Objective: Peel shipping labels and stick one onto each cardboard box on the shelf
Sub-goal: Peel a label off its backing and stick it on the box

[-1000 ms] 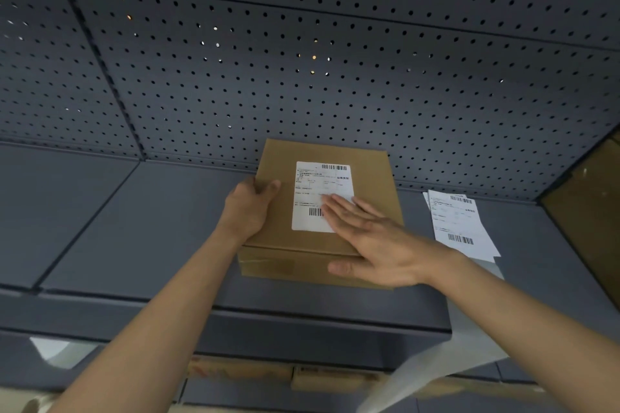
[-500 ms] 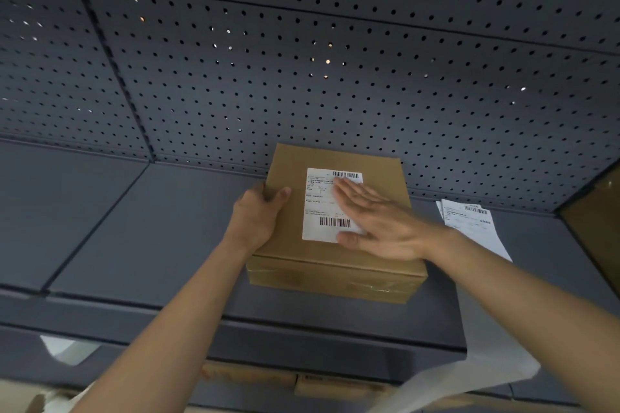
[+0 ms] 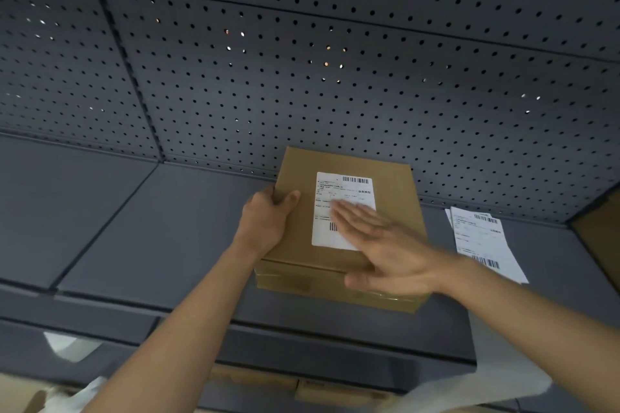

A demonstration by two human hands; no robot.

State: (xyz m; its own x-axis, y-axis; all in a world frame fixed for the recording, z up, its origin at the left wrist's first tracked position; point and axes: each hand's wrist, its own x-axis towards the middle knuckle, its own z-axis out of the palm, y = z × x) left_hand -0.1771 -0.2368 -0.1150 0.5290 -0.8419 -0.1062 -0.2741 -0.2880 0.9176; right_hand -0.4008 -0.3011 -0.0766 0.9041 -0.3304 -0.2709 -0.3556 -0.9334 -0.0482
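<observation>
L hand [image 3: 268,221] grips cardboard box [image 3: 298,235] by its left edge on shelf [image 3: 161,231]; R hand [image 3: 385,245], fingers flat & blurred, presses shipping label [image 3: 339,198]; spare labels [image 3: 483,241] lie beside box

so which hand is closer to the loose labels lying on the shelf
Right. The right hand lies flat on the stuck label atop the box, with the loose labels off to its right; the left hand grips the box's left edge, farther away.

Flat brown cardboard box [image 3: 349,231] on the grey shelf [image 3: 141,245], white barcoded shipping label [image 3: 339,204] on its top.
</observation>
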